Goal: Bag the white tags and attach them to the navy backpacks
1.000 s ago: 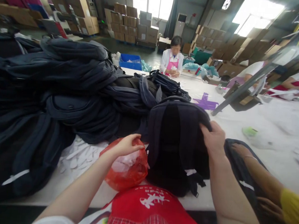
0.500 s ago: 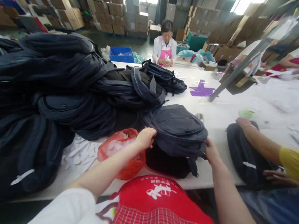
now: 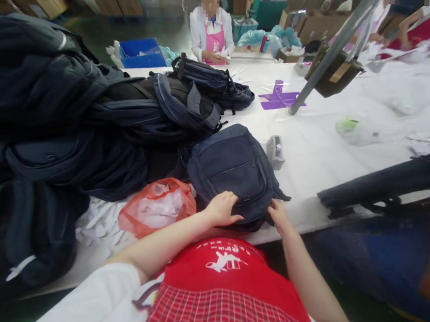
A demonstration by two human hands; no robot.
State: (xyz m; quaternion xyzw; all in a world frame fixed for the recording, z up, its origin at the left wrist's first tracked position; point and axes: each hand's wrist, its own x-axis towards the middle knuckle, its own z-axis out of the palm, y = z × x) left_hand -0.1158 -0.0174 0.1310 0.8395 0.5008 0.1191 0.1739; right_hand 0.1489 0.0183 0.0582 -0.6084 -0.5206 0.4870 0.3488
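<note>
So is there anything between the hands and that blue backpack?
No. Both hands already rest on the backpack: the left hand lies on its front near the zipper, the right hand touches its near corner. The red bag sits off to the side.

Even, soft indoor light fills the frame, with the white table [image 3: 321, 148] at right of centre bright and nearly washed out toward the upper right. The pile of dark backpacks [image 3: 57, 122] at left swallows detail. Shadows are faint. Wide-angle distortion bends the edges, and the far corners look soft and slightly blurred.
</note>
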